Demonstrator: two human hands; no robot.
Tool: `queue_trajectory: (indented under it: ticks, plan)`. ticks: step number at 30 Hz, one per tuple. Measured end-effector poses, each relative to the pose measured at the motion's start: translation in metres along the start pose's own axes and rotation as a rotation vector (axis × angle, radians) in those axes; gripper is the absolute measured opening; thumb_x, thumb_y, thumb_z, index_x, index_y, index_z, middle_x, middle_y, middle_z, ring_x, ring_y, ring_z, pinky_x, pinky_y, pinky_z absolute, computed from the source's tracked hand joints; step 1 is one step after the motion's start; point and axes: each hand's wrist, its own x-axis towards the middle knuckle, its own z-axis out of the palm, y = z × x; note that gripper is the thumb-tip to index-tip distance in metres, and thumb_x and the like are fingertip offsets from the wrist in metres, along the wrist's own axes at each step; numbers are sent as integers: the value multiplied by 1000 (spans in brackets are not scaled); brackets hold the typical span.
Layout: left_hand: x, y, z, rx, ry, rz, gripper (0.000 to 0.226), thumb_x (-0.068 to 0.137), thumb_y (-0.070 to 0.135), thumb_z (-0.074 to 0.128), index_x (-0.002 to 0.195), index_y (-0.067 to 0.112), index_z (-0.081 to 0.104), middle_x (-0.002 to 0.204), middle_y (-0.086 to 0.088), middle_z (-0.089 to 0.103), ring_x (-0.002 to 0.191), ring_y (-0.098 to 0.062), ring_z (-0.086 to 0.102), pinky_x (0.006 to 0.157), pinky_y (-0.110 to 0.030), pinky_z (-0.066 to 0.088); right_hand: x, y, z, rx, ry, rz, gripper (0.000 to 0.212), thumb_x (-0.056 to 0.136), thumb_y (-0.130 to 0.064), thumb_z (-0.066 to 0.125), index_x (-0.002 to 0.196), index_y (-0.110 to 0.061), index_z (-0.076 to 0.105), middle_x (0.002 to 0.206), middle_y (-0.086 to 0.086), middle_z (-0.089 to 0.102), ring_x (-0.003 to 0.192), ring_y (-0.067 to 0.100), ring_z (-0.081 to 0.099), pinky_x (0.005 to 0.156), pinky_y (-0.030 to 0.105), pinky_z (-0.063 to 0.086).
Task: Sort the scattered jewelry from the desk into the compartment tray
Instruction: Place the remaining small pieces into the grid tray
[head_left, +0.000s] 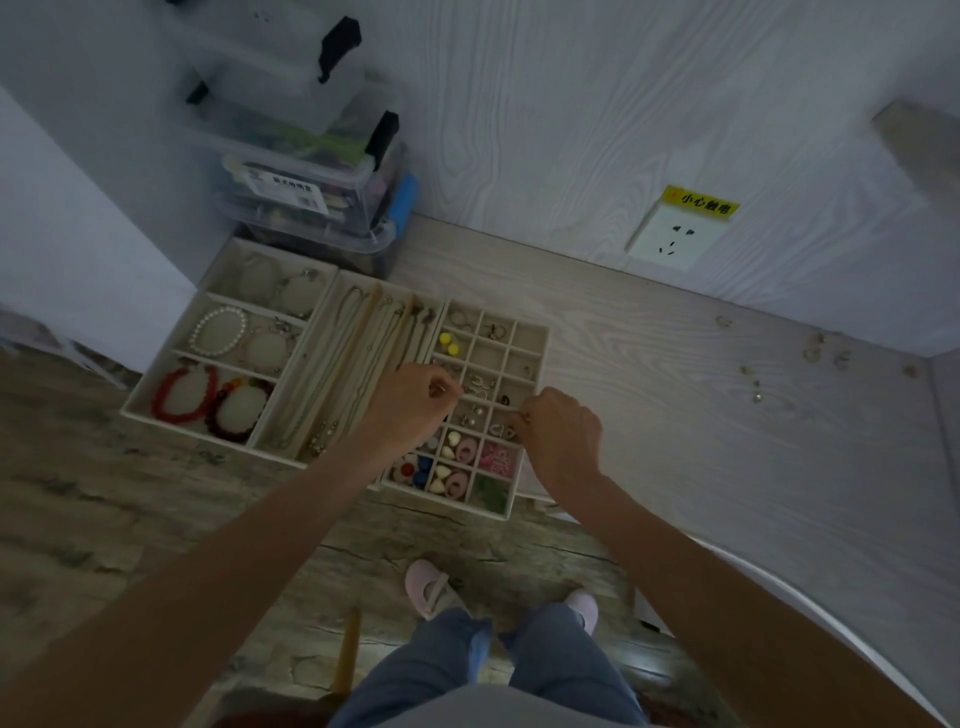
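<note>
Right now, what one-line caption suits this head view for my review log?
Both hands, left hand and right hand, hover curled over the small-grid compartment tray, while loose jewelry remains scattered on the desk.

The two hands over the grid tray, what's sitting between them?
In the head view, between the left hand and right hand lie grid tray compartments holding small silvery earrings.

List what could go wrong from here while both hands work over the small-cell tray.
1. The left hand seems to pinch a tiny item over the grid tray; the cells are small and close, so it may drop into the wrong one.
2. The tray's near corner appears to overhang the desk edge; a press from the right hand might tip it.
3. The loose earrings lie far right in dim light and may be missed.
</note>
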Motion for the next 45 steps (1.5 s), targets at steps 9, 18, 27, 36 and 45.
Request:
queue_trajectory:
  ticks: [9,18,27,36,45]
  plan:
    - [-1,6,-1,-69,-37,-52,26,98,18,42,110,15,65,108,5,63,81,-5,57,66,-15,43,-4,-2,-1,-79,14,-64,23,98,-24,46,92,-13,66,98,2,59,82,24,63,59,28,33]
    - [-6,11,-7,-859,-180,-255,40,92,-16,30,108,1,62,112,-14,65,102,-17,66,90,-24,53,3,8,-21,56,10,-18,27,97,-30,45,100,-19,69,99,2,60,88,23,61,65,27,37]
    - [-5,20,-5,-1022,-187,-288,41,92,-17,25,118,-7,56,111,-17,63,104,-20,65,89,-23,52,11,-5,-51,557,-21,-210,24,92,-12,55,111,-16,69,106,7,65,83,9,56,77,18,42]
    - [4,38,-8,-1001,-208,-284,45,89,-20,27,123,-3,52,118,-13,60,101,-10,60,94,-27,46,26,-16,-56,622,-109,-291,21,87,-14,64,107,-11,69,97,3,68,81,9,59,68,-1,38]
    - [5,43,-5,-920,-274,-256,60,78,-28,22,125,0,47,103,-6,61,98,-9,59,86,-23,47,27,-15,-53,594,-115,-250,14,85,-11,64,97,-4,67,94,11,68,87,19,63,79,26,49]
